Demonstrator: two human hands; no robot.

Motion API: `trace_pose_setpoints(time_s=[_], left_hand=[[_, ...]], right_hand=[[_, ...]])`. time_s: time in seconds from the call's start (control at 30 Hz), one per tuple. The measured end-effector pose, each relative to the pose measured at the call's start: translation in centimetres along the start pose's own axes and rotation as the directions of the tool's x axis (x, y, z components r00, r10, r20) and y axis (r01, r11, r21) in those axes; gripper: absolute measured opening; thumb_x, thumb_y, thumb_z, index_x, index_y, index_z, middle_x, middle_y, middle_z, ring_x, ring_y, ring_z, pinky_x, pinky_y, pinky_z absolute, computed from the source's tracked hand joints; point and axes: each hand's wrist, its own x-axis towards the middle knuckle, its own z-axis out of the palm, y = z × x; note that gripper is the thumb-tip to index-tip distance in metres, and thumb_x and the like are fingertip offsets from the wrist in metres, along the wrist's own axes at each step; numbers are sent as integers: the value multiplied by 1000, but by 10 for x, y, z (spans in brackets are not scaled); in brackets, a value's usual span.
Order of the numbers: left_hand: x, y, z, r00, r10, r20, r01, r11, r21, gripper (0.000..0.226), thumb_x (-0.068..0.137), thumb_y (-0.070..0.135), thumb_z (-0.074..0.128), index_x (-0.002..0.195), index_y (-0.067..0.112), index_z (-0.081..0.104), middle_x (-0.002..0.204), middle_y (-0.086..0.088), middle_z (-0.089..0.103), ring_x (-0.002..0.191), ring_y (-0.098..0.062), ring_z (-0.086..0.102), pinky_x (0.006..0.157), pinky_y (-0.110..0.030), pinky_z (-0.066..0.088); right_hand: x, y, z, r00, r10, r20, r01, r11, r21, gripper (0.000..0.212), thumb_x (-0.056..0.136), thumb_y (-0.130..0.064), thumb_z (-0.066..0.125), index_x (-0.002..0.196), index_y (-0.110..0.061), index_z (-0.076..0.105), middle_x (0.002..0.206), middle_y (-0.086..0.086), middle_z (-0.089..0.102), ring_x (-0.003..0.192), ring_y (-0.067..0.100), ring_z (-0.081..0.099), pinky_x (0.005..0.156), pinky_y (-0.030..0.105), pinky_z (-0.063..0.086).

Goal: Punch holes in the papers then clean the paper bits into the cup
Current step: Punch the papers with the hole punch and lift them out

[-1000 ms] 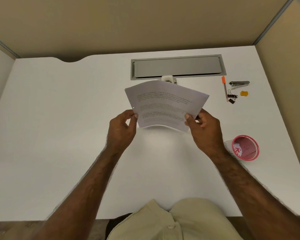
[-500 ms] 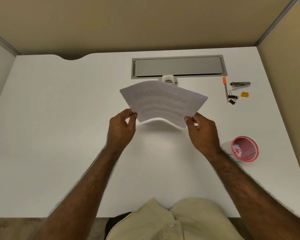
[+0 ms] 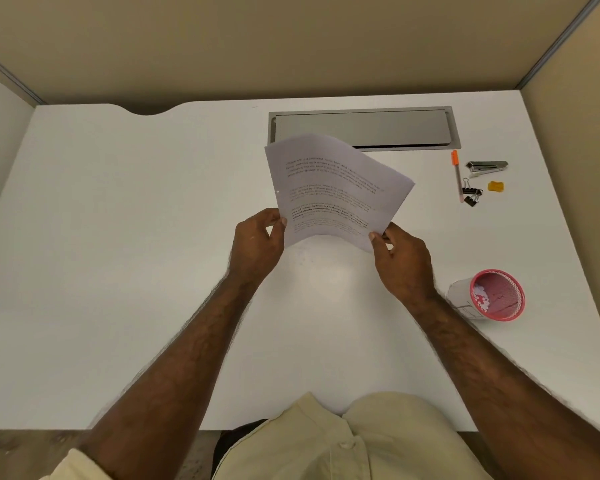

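Both hands hold the thin sheaf of white printed papers (image 3: 329, 192) up off the white tabletop (image 3: 118, 271): the left hand (image 3: 257, 245) pinches its near left corner between thumb and fingers (image 3: 280, 221), and the right hand (image 3: 404, 261) pinches the near right corner the same way. One small punched hole shows on the left margin above the left fingers, so the punching step looks at least partly done; no hole punch is visible, possibly hidden behind the sheets. Faint paper bits seem to lie on the tabletop just below the sheaf, between the two hands. By my judgement the next move calls for laying the papers aside to the open left, then sweeping the bits toward the pink-rimmed mesh-lined cup (image 3: 496, 295), lying on its side right of the right fingers and already holding some bits. Stationery clutters the far right
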Motion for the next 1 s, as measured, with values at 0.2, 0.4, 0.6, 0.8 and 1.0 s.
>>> trace_pose_setpoints(time_s=[0.2, 0.4, 0.6, 0.8, 1.0], left_hand=[[6, -3, 8, 998, -39, 52, 37, 998, 43, 19, 102, 12, 60, 112, 11, 76, 109, -1, 81, 96, -19, 74, 82, -26, 53], [9, -2, 5, 1000, -18, -16, 18, 999, 27, 19, 100, 14, 60, 109, 12, 76, 104, 1, 82, 88, -13, 72, 77, -14, 51], [4, -2, 6, 1000, 3, -20, -2, 1000, 25, 17, 102, 13, 60, 109, 11, 76, 107, 1, 81, 93, -16, 73, 78, -23, 53], [3, 9, -7, 992, 46, -115, -53, 997, -57, 19, 101, 16, 59, 112, 16, 75, 104, 7, 80, 93, -10, 73, 82, -15, 52], [1, 7, -16, 991, 46, -124, -57, 995, -86, 21, 102, 18, 59, 115, 20, 75, 104, 17, 76, 91, 2, 71, 86, -19, 55]], right_hand=[[0, 1, 7, 998, 44, -33, -44, 999, 1, 25, 105, -28, 58, 117, -11, 72, 109, 9, 80, 92, 32, 74, 81, 30, 55], [5, -6, 1, 993, -51, -106, 49, 999, -16, 21, 105, -29, 58, 113, -15, 71, 109, 4, 80, 89, 21, 73, 76, 18, 45], [1, -6, 2, 999, -7, -52, 6, 1000, -26, 23, 105, -28, 59, 110, -10, 73, 104, 7, 80, 89, 28, 73, 78, 23, 45], [-1, -23, -12, 993, -62, -102, 67, 997, 41, 22, 105, -28, 59, 118, -14, 71, 112, 3, 79, 90, 18, 71, 78, 24, 53], [0, -24, -17, 994, -68, -80, 69, 997, 16, 25, 106, -27, 59, 122, -11, 70, 117, 8, 79, 96, 25, 74, 85, 21, 46]])
